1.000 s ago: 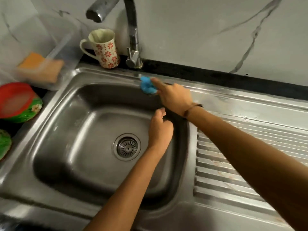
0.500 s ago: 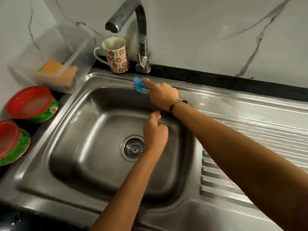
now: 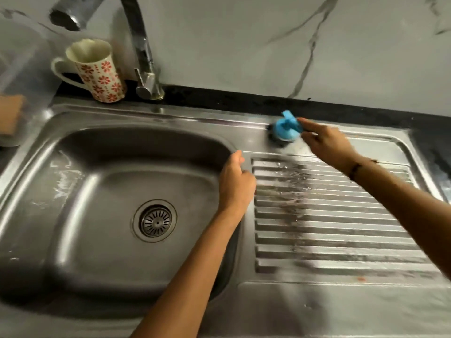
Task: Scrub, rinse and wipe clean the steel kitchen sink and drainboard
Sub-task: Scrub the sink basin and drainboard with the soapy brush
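Two risks we are seeing: our right hand [image 3: 324,142] is pinching the blue scrubber [image 3: 286,130] only with fingertips on the drainboard [image 3: 341,215] back edge, so it may be slipping; our left hand [image 3: 235,181], loosely curled, is resting on the wet sink [image 3: 102,191] rim.

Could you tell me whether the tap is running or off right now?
Off: no water falls from the tap spout into the sink.
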A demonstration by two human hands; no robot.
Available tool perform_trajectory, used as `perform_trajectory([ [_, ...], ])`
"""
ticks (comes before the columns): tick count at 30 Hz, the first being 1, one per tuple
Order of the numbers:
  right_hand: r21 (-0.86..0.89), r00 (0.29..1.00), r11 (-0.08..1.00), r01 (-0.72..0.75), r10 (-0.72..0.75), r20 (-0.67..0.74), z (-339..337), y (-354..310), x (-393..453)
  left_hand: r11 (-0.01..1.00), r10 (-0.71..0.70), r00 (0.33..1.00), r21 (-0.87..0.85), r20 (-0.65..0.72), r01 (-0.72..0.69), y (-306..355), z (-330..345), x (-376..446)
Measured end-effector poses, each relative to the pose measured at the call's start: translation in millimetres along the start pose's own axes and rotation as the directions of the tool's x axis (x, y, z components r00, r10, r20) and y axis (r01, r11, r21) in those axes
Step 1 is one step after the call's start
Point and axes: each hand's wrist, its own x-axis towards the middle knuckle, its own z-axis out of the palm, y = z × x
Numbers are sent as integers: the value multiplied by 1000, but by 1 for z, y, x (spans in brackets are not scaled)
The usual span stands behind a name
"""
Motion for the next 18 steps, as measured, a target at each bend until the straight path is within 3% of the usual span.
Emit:
perform_trajectory([
  [5, -1, 964, 969, 248, -247, 95, 54, -89, 46, 991, -20, 999, 129, 31, 16, 9, 12, 4],
  [7, -6, 959, 965, 263, -261, 110, 54, -90, 48, 983, -50, 998, 178, 39, 42, 11, 14, 4],
  [10, 19, 983, 986, 164, -165, 84, 24, -28, 21, 964, -81, 994, 259, 73, 59, 11, 16, 2],
  [14, -10, 996, 997, -78, 78, 42, -29, 75, -25, 942, -72, 988, 336, 135, 23, 10, 20, -2],
  [18, 75, 998, 996, -43, 40, 43, -16, 55, -28, 938, -77, 984, 345, 158, 18, 11, 21, -5],
])
